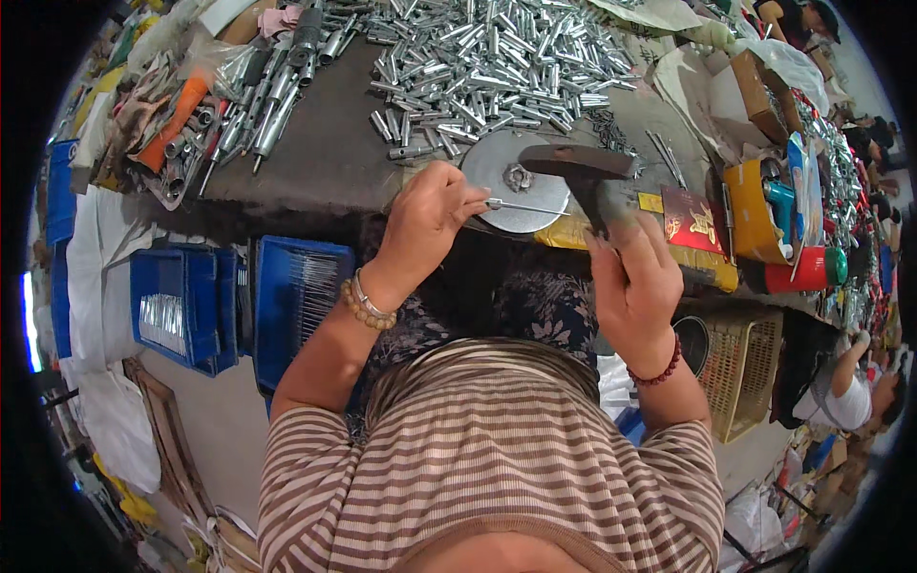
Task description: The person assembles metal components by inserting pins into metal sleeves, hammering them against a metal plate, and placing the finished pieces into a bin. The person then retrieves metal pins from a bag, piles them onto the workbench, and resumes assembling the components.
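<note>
Striped shirt (487, 449) nearest, beaded bracelets on both wrists, forearms up to the bench edge. Left hand (432, 215) has its fingertips pinched together on the end of a slim metal rod (530, 207), and that rod points right, across the near half of the round metal disc (487, 164); whether it touches, I can't tell. Over to the right hand (642, 275): fingers curled round the handle of a hammer (573, 159), its dark head up at the disc's far right side. A rough lump (517, 178) sits mid-disc. Down left, below the bench top, a blue tray (304, 272) full of thin rods, more blue trays beside it; down right, a beige plastic basket (750, 372). Back on the bench, a red card (693, 218) lies right of the hammer, with a yellow box (757, 205) beyond. Past the disc, a big heap of shiny metal tubes (497, 62) spreads out, and off to its left, an orange-handled tool (177, 119) among longer tubes. Far right, a co-worker (841, 392) in white.
</note>
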Tool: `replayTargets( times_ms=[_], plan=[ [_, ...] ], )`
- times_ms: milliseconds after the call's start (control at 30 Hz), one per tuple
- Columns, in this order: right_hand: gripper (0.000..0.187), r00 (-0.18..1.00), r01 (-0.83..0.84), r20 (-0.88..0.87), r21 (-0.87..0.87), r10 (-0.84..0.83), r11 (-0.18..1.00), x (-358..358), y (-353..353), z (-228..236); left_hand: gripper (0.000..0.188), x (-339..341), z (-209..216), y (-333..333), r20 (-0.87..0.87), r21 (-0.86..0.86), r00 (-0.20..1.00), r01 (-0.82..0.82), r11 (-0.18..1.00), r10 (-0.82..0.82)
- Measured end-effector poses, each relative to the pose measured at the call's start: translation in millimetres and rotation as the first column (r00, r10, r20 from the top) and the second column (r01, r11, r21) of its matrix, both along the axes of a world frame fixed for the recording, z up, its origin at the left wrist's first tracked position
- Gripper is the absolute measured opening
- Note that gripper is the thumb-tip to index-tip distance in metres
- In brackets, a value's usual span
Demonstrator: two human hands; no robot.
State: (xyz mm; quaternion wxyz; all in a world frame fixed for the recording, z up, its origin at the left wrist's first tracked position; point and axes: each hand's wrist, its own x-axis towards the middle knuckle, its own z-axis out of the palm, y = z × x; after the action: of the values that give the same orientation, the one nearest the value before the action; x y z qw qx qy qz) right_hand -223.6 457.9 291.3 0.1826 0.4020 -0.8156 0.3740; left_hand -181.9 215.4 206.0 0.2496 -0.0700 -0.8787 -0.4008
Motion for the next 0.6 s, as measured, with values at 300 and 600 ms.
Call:
replayTargets(
  times_ms=[300,600],
  plan=[
    [0.029,0.987,-0.029,0.159,0.333,-0.026,0.942,-54,-10,-20,0.018,0,6,0,0.05,-0.057,0.999,-0.005,0.998,0.008],
    [0.024,0.959,-0.059,0.282,0.316,-0.034,0.947,-5,-17,-36,0.024,10,9,16,-0.07,-0.088,0.992,-0.113,0.99,0.106]
  ],
)
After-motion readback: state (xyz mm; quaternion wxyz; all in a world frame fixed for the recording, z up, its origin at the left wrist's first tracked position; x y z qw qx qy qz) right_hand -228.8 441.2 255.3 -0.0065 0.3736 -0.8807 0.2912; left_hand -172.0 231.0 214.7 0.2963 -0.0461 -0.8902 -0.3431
